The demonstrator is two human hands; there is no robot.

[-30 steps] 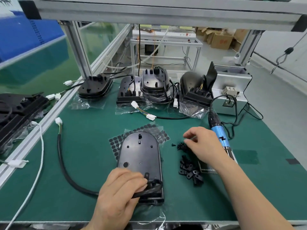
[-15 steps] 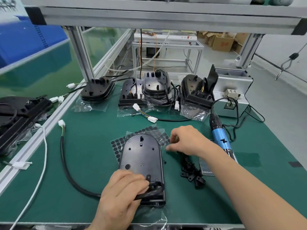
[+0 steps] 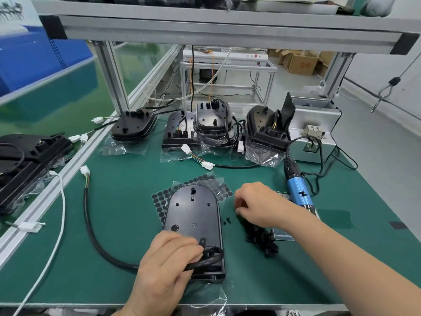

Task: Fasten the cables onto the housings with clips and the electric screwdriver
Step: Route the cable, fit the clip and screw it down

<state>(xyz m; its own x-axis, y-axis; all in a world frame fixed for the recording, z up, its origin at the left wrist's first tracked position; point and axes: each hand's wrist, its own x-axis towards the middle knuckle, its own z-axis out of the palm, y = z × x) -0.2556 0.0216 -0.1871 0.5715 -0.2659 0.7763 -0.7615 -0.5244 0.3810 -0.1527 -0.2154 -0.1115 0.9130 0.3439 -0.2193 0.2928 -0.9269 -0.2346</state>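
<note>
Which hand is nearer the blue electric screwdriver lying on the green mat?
Right. The right hand is just left of the blue electric screwdriver, by the small black clips; the left hand grips the black cable on the black plastic housing, farther off.

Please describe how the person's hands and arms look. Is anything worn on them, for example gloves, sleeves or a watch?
Nothing is worn. The left hand and the right hand have no gloves and no visible rings. The right forearm is uncovered up to the picture's edge: no sleeve, watch or strap. Of the left arm only the left wrist shows, also uncovered.
</note>
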